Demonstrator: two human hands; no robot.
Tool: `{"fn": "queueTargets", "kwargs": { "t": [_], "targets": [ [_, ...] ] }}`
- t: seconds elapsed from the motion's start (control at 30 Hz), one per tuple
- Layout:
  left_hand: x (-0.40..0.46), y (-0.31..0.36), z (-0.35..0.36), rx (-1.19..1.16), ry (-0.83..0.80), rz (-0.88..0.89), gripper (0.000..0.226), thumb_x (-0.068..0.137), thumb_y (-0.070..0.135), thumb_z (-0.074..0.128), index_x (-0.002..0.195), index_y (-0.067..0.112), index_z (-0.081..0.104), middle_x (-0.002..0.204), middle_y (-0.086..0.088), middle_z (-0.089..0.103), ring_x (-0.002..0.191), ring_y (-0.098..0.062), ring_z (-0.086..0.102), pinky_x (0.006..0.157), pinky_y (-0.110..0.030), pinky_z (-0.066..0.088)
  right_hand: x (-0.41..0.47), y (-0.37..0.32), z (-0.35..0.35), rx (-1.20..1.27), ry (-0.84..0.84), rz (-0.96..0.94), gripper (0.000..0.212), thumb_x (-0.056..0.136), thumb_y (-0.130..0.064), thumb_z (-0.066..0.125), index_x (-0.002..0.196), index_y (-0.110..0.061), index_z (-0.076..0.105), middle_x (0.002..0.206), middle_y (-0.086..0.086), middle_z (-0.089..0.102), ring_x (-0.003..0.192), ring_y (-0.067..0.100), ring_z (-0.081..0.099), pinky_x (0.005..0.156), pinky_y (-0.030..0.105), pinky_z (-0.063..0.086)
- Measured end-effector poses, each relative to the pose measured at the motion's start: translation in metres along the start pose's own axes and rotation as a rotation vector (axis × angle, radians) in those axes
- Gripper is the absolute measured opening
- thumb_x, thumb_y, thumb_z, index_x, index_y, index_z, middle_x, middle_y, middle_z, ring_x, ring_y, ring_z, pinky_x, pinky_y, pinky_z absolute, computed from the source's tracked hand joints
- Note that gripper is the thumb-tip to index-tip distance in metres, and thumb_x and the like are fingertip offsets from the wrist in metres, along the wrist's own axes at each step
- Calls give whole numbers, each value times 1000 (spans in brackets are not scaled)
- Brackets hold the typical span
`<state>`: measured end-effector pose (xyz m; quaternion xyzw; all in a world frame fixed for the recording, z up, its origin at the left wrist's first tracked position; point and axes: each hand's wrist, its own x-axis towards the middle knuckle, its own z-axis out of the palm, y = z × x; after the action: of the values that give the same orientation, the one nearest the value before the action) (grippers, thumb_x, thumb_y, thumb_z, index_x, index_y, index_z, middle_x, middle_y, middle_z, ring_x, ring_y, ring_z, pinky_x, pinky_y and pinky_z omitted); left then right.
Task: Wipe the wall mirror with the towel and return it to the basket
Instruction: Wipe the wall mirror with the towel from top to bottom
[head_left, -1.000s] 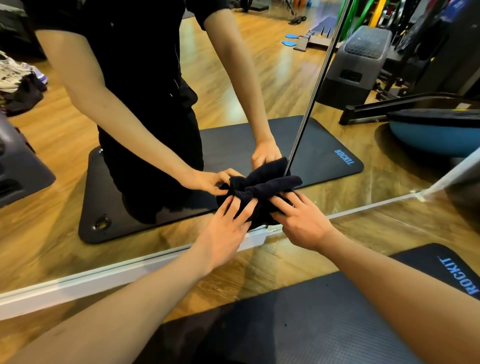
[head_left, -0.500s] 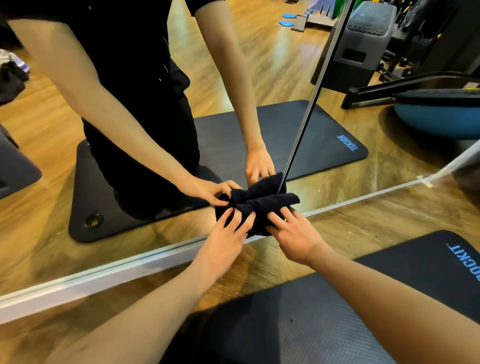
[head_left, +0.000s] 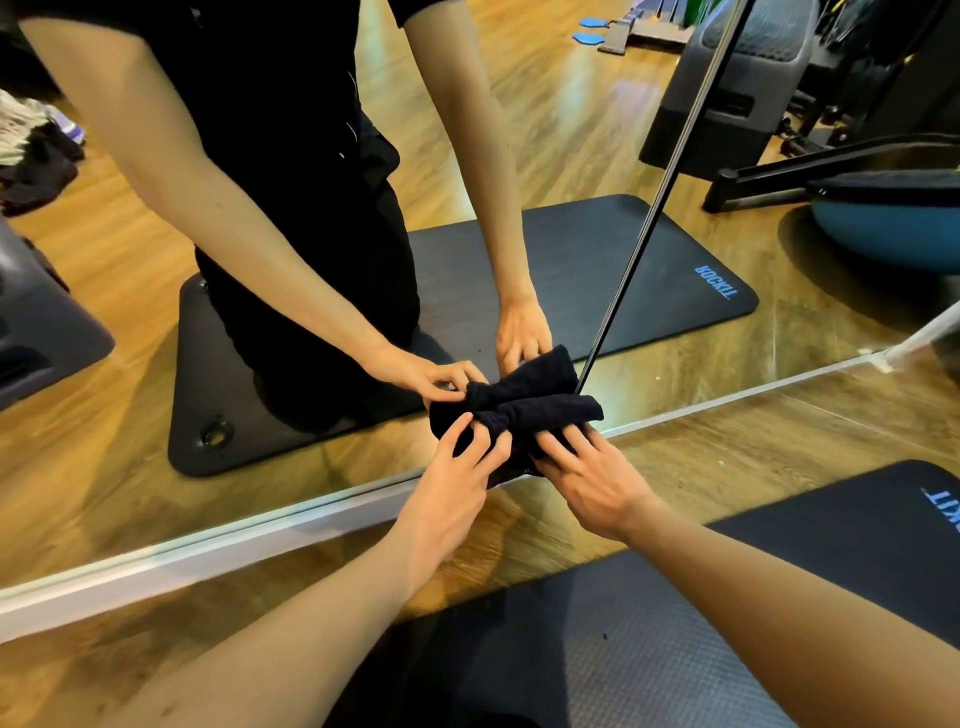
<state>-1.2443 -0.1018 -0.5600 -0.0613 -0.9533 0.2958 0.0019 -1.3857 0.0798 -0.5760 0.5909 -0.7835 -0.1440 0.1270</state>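
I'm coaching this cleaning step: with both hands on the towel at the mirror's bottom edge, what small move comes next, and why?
Probably slide the towel sideways along the mirror: left hand and right hand press it bunched against the glass just above the frame.

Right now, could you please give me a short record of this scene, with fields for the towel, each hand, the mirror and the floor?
towel: black towel, bunched, pressed against the bottom of the wall mirror
left hand: left hand presses on the towel's left part, fingers bent over the cloth
right hand: right hand lies on the towel's right part, fingers spread
mirror: wall mirror reflects the person's arms and the towel; a vertical seam meets the towel
floor: wooden, with a dark exercise mat under the arms
basket: not in view
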Motion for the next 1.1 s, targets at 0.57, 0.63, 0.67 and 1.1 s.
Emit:
{"fn": "queueTargets", "kwargs": {
  "t": [0.57,0.63,0.67,1.1],
  "targets": [
    [-154,-82,46,-2,-208,-18,56,103,29,42,151,0,40,166,-12,-1,150,-38,2,109,-68,-26,87,-140,-60,77,-96,-189,60,95,-31,58,152,-17,44,159,14,9,139,41,24,118,52,31],
    [-171,-89,53,-20,-224,-44,54,103,29,44,149,0,43,166,-12,2,150,-38,3,106,-69,-30,96,-159,-66,88,-93,-198,62,95,-31,59,153,-17,41,159,15,7,140,40,22,117,51,31],
    [-180,-92,58,-34,-229,-63,52,102,29,45,146,1,48,167,-12,5,150,-39,4,105,-68,-32,101,-168,-69,92,-96,-205,64,95,-31,59,154,-16,39,159,15,6,141,41,20,117,51,30],
    [-314,-137,102,-64,-154,-328,45,84,28,64,122,5,72,147,-13,39,136,-41,34,119,-71,5,178,-294,-109,143,-29,-376,59,97,-26,56,153,-12,41,155,14,9,133,37,23,110,45,38]
  ]
}}
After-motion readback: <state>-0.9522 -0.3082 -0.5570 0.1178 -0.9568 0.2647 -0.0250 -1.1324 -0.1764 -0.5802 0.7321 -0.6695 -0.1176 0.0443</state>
